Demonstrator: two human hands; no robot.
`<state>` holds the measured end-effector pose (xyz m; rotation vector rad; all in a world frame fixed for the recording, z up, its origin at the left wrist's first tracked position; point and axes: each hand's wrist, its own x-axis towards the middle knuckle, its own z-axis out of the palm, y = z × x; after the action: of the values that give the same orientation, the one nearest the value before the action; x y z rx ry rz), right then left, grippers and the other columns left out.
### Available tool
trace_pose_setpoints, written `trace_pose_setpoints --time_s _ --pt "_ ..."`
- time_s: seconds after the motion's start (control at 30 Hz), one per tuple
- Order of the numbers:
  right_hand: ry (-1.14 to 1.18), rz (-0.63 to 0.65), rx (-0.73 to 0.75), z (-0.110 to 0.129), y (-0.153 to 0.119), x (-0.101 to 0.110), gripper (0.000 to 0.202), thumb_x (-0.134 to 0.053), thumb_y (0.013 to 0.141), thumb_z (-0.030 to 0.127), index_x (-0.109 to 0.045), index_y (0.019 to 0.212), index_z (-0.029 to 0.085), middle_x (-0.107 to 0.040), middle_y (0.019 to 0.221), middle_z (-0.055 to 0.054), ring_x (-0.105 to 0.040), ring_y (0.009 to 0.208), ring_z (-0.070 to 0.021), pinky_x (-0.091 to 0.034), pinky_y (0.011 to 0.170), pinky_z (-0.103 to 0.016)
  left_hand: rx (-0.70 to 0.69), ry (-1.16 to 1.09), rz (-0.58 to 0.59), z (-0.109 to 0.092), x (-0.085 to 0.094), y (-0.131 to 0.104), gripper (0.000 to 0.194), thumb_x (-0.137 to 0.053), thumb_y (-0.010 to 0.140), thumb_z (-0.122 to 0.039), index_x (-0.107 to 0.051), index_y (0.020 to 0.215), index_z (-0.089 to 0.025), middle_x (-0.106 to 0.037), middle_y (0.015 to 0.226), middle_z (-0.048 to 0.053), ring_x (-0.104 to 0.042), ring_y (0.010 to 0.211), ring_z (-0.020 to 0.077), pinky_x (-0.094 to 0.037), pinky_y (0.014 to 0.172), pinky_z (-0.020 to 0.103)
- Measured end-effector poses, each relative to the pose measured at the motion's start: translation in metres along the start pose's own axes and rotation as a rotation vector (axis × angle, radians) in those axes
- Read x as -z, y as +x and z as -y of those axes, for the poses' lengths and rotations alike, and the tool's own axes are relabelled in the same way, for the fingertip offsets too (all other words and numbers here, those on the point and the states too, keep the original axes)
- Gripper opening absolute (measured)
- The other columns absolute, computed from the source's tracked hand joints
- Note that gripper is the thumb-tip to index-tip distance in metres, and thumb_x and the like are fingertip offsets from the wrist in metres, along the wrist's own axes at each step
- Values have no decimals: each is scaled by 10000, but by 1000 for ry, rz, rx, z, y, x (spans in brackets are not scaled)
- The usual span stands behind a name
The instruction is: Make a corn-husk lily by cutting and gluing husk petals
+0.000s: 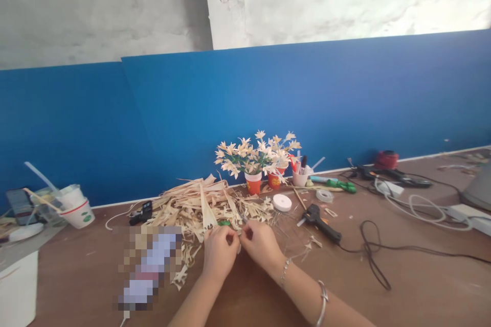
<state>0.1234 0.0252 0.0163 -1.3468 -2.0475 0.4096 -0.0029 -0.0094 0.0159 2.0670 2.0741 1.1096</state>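
My left hand and my right hand almost meet over the front of the table, fingers pinched together. What they hold is too small and too covered to name; a pale bit shows between them. Right behind the hands lies a heap of dried husk strips, with small pieces cut into points along its front and right side. Something green sits just beyond my left fingers. A white tape roll and a black glue gun lie to the right of my right hand.
Husk flowers stand in orange paper cups at the back, beside a white cup of pens. Cables run along the right. A phone-like blurred object lies left; paper cups stand farther left. A blue partition closes the back.
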Motion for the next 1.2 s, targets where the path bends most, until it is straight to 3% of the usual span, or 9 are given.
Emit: trace_pose_setpoints --time_s 0.17,0.33,0.5,0.7,0.97,1.2 --pt "-37 -70 -22 -5 1 6 109 -489 733 155 -587 693 178 -636 673 -25 -559 620 -144 -338 586 -219 70 -4 -7 4 2 1 168 -500 763 -201 -589 621 -200 -646 663 -2 -588 708 190 -345 758 338" --pt "165 49 92 -15 5 6 189 -516 739 193 -608 904 180 -639 767 -17 -556 622 -126 -379 605 -207 48 -16 48 8 5 3 181 -480 791 -229 -606 665 -200 -646 686 3 -585 716 188 -352 745 329" --pt "160 101 191 -16 4 2 141 -475 773 166 -609 736 185 -608 699 -7 -546 667 -133 -369 620 -206 13 -33 83 5 6 2 140 -500 778 -222 -619 707 -207 -646 729 7 -575 772 196 -353 754 326" --pt "138 124 236 -16 3 6 133 -479 776 148 -589 711 186 -606 723 -6 -547 697 -128 -363 644 -200 -10 -60 129 6 7 1 142 -492 796 -238 -630 771 -217 -662 794 10 -566 821 204 -346 762 328" --pt "38 142 275 -13 2 8 115 -488 782 168 -600 764 189 -616 747 -13 -547 690 -128 -348 621 -195 -108 28 154 6 7 0 153 -473 797 -182 -598 711 -208 -635 747 11 -551 794 197 -326 731 316" --pt "-35 83 225 -7 -1 2 94 -500 717 117 -560 671 173 -608 680 -13 -524 620 -119 -325 577 -193 -56 40 112 3 2 0 153 -486 761 -165 -565 634 -197 -611 676 3 -559 729 181 -321 720 308"
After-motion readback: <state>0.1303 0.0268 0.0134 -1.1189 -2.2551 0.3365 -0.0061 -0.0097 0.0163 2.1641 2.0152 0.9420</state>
